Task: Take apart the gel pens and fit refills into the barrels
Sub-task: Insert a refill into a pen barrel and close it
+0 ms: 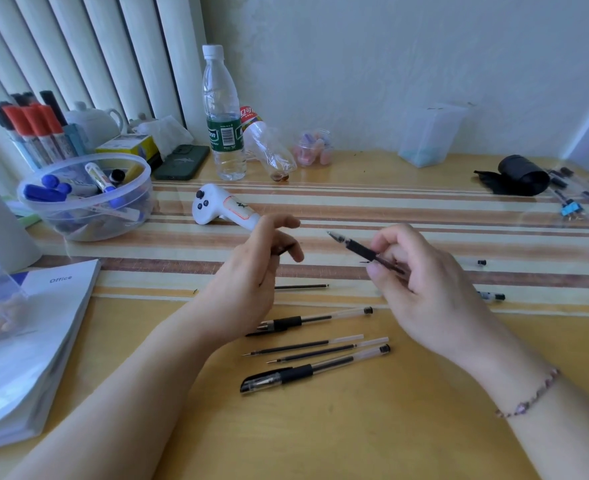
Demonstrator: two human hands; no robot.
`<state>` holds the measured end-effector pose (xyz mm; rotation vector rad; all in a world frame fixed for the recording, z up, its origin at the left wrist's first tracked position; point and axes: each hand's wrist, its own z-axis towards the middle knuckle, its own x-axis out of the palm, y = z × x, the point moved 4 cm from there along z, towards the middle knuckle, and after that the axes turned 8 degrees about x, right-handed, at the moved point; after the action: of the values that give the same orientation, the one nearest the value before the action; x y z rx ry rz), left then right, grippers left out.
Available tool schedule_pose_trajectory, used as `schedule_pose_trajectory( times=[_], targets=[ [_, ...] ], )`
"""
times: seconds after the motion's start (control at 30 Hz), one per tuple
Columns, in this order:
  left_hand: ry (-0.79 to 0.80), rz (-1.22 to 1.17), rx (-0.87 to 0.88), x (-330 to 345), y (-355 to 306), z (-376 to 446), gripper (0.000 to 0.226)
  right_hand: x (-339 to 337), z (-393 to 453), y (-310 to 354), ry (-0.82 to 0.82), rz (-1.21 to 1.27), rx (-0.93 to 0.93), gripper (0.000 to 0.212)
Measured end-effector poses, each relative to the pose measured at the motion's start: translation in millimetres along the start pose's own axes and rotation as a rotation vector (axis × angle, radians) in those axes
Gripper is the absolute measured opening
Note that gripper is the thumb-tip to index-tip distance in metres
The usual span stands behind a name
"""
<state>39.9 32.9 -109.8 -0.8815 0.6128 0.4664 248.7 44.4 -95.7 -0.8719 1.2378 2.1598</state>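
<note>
1. The right hand [421,275] is raised above the bench [321,427], its fingers [383,244] closed around an uncapped gel pen [362,251] whose tip points up and to the left.
2. The left hand [251,271] hovers just left of that pen, fingers loosely curled and partly open; something small and dark shows at them, but I cannot tell whether they grip it.
3. Below the held pen, on the bench, lie a capped pen [314,319], two loose refills [303,346] [327,350] side by side, and another capped pen [314,369] nearest the person.
4. A single thin refill [301,287] lies just under the left hand, partly hidden by it.
5. Beyond the held pen, a white handheld controller [223,209] rests on the striped mat [390,202].
6. Left of the controller stands a clear tub of markers [85,199]; behind it are a water bottle [222,116] and a crushed bottle [269,147].
7. Far right of the held pen are a black pouch [518,174] and more pen parts [577,195].
</note>
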Motion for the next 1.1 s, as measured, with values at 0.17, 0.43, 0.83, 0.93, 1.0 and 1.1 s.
schedule_pose_trajectory(
  times=[0.17,0.43,0.83,0.93,1.0,1.1],
  targets=[
    [-0.069,0.011,-0.047,-3.1,6.2,2.9,0.016,-3.9,-0.6,3.9,-0.066,-0.085,-0.011,0.013],
    [-0.059,0.115,0.032,-2.3,1.7,1.7,0.009,-5.5,0.8,1.8,-0.105,-0.071,-0.019,0.014],
    [-0.057,0.081,0.08,3.5,0.0,2.1,0.008,-9.0,2.0,-2.5,-0.17,-0.076,-0.068,0.016],
    [-0.103,0.076,0.064,0.8,1.6,2.3,0.01,-9.1,2.3,-3.3,-0.179,-0.091,-0.06,0.015],
    [-0.102,0.069,0.064,1.1,1.4,1.9,0.011,-7.7,2.4,-2.9,-0.151,-0.093,-0.057,0.016],
    [-0.073,0.065,0.076,3.0,0.8,1.5,0.009,-8.3,2.8,-2.2,-0.125,-0.085,-0.061,0.017]
  ],
)
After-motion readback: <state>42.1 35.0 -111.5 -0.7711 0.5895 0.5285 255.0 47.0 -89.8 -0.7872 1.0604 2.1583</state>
